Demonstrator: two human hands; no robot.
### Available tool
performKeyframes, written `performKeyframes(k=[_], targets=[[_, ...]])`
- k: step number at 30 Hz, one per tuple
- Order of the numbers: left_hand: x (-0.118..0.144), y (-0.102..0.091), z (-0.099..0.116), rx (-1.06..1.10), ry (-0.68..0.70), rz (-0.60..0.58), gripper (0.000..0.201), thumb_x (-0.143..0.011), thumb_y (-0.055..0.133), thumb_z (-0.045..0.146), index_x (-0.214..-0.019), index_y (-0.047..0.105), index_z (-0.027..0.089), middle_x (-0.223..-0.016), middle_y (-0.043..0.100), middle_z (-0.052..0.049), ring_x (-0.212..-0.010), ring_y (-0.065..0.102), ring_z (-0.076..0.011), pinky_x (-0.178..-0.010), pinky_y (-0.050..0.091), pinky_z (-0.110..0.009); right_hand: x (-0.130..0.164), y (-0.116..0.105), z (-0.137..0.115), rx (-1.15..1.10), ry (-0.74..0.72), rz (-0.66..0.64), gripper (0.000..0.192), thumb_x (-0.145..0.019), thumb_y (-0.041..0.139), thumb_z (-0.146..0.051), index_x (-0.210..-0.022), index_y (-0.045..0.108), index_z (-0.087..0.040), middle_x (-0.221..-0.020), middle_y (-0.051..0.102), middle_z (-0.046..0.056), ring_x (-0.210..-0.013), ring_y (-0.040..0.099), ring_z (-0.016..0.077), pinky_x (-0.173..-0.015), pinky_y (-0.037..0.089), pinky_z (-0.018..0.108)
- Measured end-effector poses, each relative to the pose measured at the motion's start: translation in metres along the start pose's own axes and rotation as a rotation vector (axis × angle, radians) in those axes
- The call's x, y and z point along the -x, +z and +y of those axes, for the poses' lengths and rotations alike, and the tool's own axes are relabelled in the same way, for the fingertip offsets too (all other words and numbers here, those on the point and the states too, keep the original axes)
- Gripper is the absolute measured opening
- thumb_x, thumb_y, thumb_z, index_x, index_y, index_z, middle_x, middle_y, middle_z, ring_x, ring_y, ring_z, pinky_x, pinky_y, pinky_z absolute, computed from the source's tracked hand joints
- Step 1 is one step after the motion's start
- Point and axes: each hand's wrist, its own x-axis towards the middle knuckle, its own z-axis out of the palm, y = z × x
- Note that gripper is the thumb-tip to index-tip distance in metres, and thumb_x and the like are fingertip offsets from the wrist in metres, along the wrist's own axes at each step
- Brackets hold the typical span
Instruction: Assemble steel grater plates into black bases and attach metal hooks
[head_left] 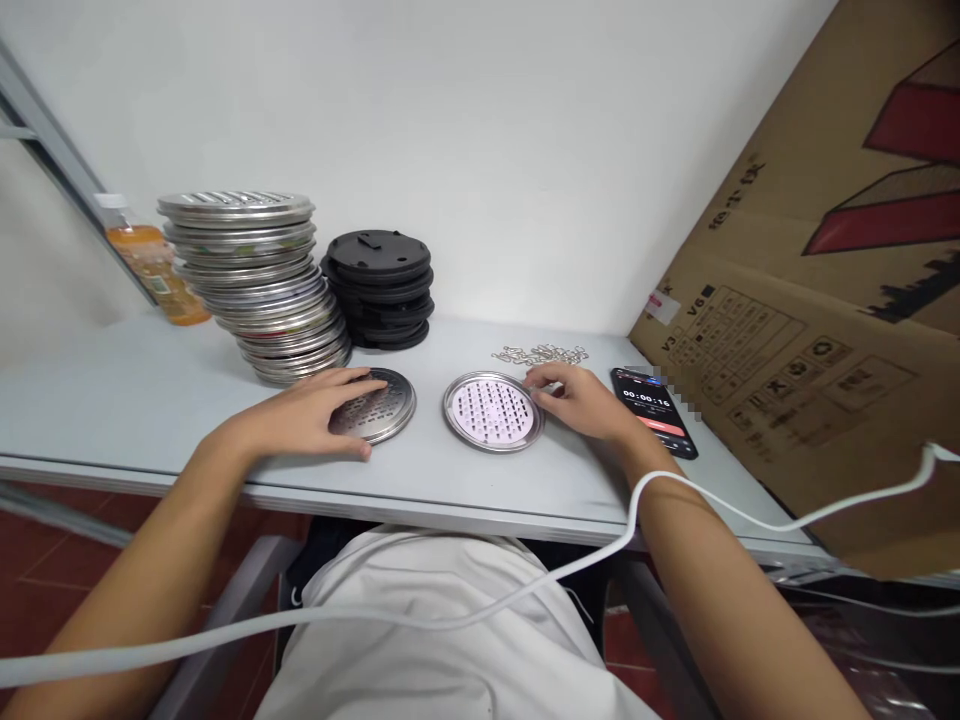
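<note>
My left hand (315,408) lies spread over a round perforated metal lid (392,402), fingers on its top and thumb at the near side. To its right, a second round metal lid (493,412) rests flat with its lilac-tinted, slotted inside facing up. My right hand (574,395) is at the right rim of this second lid, fingers bent and thumb tucked in, closed on the edge. Just behind that hand a small heap of metal clips or rings (544,354) is scattered on the table.
A tall, leaning stack of metal lids (259,285) stands at the back left beside a pile of black round bases (381,285). Behind is an orange drink bottle (154,260). A phone (652,412) and large carton (810,330) are at right. A white cable (480,610) crosses the foreground.
</note>
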Motion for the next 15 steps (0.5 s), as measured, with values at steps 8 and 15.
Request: performKeyframes(k=[8,15], targets=[[-0.031,-0.006,0.020,-0.050,-0.018,-0.161,0.120,-0.065,0.060,0.086,-0.160,0.012,0.030,-0.167,0.005,-0.012,-0.153,0.009,-0.0407,-0.121,0.018,-0.051,0.000,0.001,0.001,0.008,0.026,0.057,0.022,-0.082,0.059,-0.014,-0.100,0.069,-0.019,-0.106,0.071,0.008,-0.094,0.065,0.0216,-0.078,0.053,0.033],[-0.034,-0.002,0.016,0.005,-0.001,-0.125,0.112,-0.070,0.059,0.082,-0.160,0.017,0.029,-0.166,0.006,-0.015,-0.152,0.008,-0.0424,-0.120,0.017,-0.057,0.000,0.000,-0.001,-0.016,0.018,0.058,0.020,-0.084,0.060,-0.017,-0.101,0.069,-0.019,-0.107,0.070,0.009,-0.094,0.066,0.0223,-0.077,0.054,0.035]])
